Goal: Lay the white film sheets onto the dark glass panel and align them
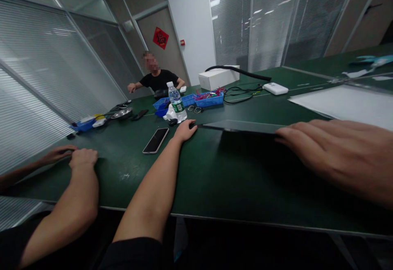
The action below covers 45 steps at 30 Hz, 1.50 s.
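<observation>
A thin, flat grey panel [245, 126], seen almost edge-on, is held level a little above the dark green table; its kind cannot be made out. My left hand [185, 131] pinches its far left end between thumb and fingers. Close to the camera, my right hand [331, 155] grips the right end, fingers on top, slightly blurred. Beneath the panel falls a dark shadow. Left of my left forearm lies a phone [156, 140], and just behind that hand stands a water bottle [177, 104].
Blue trays [209, 99] with small red parts, a white box [218, 77], a black tube [242, 73], cables and a white device [275, 88] stand farther back. White sheets [346, 102] lie at right. Another person's hands [83, 158] rest at left; someone sits across the table [123, 172].
</observation>
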{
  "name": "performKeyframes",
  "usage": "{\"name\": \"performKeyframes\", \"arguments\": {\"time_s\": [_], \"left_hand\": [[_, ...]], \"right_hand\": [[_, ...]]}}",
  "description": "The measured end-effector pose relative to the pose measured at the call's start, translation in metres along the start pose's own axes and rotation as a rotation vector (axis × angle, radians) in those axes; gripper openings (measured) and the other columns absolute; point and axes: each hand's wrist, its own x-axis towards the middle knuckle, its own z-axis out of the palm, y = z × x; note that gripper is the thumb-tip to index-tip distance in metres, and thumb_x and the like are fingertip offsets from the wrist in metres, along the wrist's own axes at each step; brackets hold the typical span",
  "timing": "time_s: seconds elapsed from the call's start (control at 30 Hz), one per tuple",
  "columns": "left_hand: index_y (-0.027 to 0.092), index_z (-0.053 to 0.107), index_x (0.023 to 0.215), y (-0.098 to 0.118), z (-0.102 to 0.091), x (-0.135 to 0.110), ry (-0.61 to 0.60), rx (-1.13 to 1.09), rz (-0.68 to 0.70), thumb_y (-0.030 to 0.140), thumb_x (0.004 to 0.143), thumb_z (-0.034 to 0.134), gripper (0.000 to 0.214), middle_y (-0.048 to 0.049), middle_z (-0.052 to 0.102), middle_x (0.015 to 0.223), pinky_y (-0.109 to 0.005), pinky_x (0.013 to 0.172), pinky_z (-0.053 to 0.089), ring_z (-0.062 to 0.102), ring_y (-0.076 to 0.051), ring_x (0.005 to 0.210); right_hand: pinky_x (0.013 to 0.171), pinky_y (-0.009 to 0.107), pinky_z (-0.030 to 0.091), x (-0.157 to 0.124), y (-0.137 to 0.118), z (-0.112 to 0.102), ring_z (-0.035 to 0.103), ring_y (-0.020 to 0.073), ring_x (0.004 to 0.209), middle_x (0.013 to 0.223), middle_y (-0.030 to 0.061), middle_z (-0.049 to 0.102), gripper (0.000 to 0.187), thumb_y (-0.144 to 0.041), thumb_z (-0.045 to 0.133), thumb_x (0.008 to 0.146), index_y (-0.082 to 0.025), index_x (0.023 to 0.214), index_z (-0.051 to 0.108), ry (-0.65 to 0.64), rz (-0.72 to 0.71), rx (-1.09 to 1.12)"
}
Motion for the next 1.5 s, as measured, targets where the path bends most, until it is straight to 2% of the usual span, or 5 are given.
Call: {"name": "performKeyframes", "arguments": {"time_s": [0.43, 0.83, 1.03, 1.23, 1.5], "left_hand": [[0.012, 0.075, 0.123, -0.028, -0.002, 0.011, 0.136, -0.242, -0.182, 0.046, 0.106, 0.032, 0.057, -0.0115, 0.079, 0.119, -0.034, 0.102, 0.053, 0.073, -0.024, 0.114], [0.019, 0.075, 0.126, -0.009, 0.001, 0.003, 0.002, -0.066, -0.092, 0.038, 0.09, 0.068, 0.041, -0.01, 0.064, 0.148, -0.04, 0.121, 0.038, 0.057, -0.029, 0.139], [0.018, 0.074, 0.127, -0.002, -0.004, 0.001, -0.009, 0.049, -0.142, 0.048, 0.089, 0.067, 0.048, -0.0158, 0.064, 0.147, -0.046, 0.117, 0.041, 0.059, -0.037, 0.136], [0.018, 0.081, 0.099, -0.001, -0.002, 0.005, 0.03, 0.074, -0.319, 0.054, 0.084, 0.069, 0.04, -0.0198, 0.079, 0.115, -0.048, 0.106, 0.046, 0.067, -0.04, 0.122], [0.016, 0.081, 0.101, -0.011, -0.001, 0.014, 0.083, -0.179, -0.444, 0.04, 0.078, 0.077, 0.034, -0.0156, 0.081, 0.11, -0.041, 0.099, 0.053, 0.074, -0.035, 0.11]], "right_hand": [[0.07, 0.032, 0.038, 0.031, -0.059, 0.098, 0.06, 0.0168, 0.083, 0.097, 0.009, 0.07, 0.026, -0.011, 0.048, 0.099, -0.015, 0.114, 0.069, 0.014, -0.267, 0.165], [0.101, 0.047, 0.051, 0.022, -0.049, 0.131, 0.062, 0.0256, 0.12, 0.135, 0.0101, 0.063, 0.041, -0.044, 0.042, 0.106, -0.024, 0.131, 0.069, -0.361, -0.023, 0.607], [0.103, 0.041, 0.051, 0.026, -0.008, 0.147, 0.063, 0.0214, 0.117, 0.134, 0.0091, 0.066, 0.048, -0.047, 0.038, 0.106, -0.023, 0.137, 0.065, -0.44, 0.217, 0.598], [0.091, 0.053, 0.045, 0.004, 0.073, 0.178, 0.062, 0.0373, 0.11, 0.122, 0.0385, 0.06, 0.076, -0.062, 0.04, 0.1, 0.005, 0.126, 0.064, -0.547, 0.648, 0.243], [0.085, 0.042, 0.044, -0.009, 0.102, 0.201, 0.063, 0.0299, 0.104, 0.12, 0.031, 0.064, 0.078, -0.065, 0.033, 0.1, 0.0, 0.134, 0.06, -0.699, 0.827, 0.265]]}}
